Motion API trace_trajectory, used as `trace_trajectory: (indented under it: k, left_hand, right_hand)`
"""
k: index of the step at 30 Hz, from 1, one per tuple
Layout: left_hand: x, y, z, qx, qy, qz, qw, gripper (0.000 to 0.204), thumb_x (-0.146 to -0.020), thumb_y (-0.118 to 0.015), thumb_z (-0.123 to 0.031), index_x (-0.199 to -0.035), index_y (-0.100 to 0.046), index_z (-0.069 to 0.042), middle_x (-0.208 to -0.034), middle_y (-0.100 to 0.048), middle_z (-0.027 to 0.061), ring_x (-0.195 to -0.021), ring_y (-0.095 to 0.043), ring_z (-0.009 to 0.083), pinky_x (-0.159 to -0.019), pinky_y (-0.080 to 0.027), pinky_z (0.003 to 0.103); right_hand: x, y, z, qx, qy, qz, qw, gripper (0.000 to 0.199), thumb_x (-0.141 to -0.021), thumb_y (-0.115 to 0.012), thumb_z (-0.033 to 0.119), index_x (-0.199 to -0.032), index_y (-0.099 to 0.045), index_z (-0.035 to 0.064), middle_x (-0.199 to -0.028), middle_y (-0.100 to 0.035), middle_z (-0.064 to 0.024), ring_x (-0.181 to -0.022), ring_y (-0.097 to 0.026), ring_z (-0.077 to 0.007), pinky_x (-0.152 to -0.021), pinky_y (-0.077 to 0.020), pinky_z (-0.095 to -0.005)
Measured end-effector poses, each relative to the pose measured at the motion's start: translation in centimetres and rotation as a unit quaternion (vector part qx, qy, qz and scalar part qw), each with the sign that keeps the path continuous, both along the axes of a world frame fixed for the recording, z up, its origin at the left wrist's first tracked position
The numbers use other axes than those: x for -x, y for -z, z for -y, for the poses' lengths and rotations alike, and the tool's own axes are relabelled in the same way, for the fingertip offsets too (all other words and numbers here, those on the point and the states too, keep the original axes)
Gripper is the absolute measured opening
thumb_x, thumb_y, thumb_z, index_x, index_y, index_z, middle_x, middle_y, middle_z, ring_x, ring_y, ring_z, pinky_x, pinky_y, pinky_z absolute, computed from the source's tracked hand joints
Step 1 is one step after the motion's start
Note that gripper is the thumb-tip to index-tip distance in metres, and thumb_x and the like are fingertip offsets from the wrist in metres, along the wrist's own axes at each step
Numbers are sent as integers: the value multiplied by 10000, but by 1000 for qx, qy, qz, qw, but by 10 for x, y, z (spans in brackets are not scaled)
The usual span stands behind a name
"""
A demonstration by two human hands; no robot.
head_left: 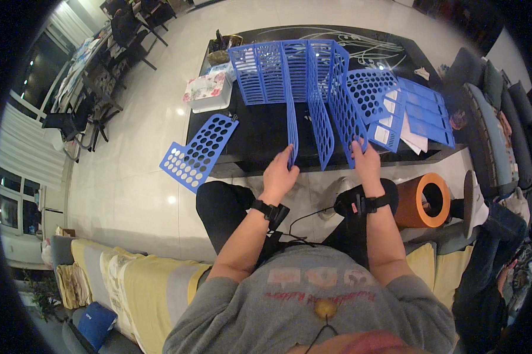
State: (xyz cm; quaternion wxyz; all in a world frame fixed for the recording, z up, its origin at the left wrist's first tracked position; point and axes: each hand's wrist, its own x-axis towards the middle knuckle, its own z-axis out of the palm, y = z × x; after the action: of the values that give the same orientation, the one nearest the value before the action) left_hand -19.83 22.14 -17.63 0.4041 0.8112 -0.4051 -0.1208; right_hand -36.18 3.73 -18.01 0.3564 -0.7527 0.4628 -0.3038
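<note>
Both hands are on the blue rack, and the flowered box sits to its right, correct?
Wrong side: the head view shows the flowered box left of the blue rack. The left hand and right hand are indeed on the rack.

Both arms reach up from the lower edge. The left forearm (240, 246) slants inward from the lower left of centre, and the right forearm (387, 239) rises more steeply on the right of centre, tipped a little leftward. The left hand (280, 176) sits at mid-frame, its back toward the viewer, fingers pointing up and slightly right, thumb opposed in a pinch. The right hand (365, 160) is a bit higher and well apart, its fingers gathered upward in a closed grip; its thumb seems pressed against them, though fingertip detail is small.
</note>
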Motion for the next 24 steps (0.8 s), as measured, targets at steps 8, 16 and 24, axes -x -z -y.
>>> trace_trajectory:
  k: [8,16,24]
  left_hand:
    - [-31,-66,18,122,-16,81,989,388,-759,-570,-110,-1145,-594,-105,-891,-626,90,-846,-602,273,-744,-485,365]
    - [-94,-124,68,133,-17,151,979,267,-867,-509,-273,-1027,-606,-83,-810,-631,213,-791,-599,408,-700,-472,464]
    - [-128,-147,106,160,36,102,981,278,-877,-527,-299,-959,-612,-48,-761,-631,182,-754,-592,394,-662,-463,455]
  right_hand:
    - [5,-76,21,53,7,3,999,348,-891,-528,355,-857,-576,12,-705,-625,-173,-669,-601,-369,-621,-460,-423]
    - [-20,-136,68,38,-89,54,994,302,-881,-524,277,-1047,-599,37,-730,-627,-110,-632,-624,-209,-549,-484,-319]
    - [-48,-148,96,-42,-150,77,985,344,-920,-493,209,-1215,-556,44,-1001,-624,-46,-839,-615,-127,-664,-505,-240]
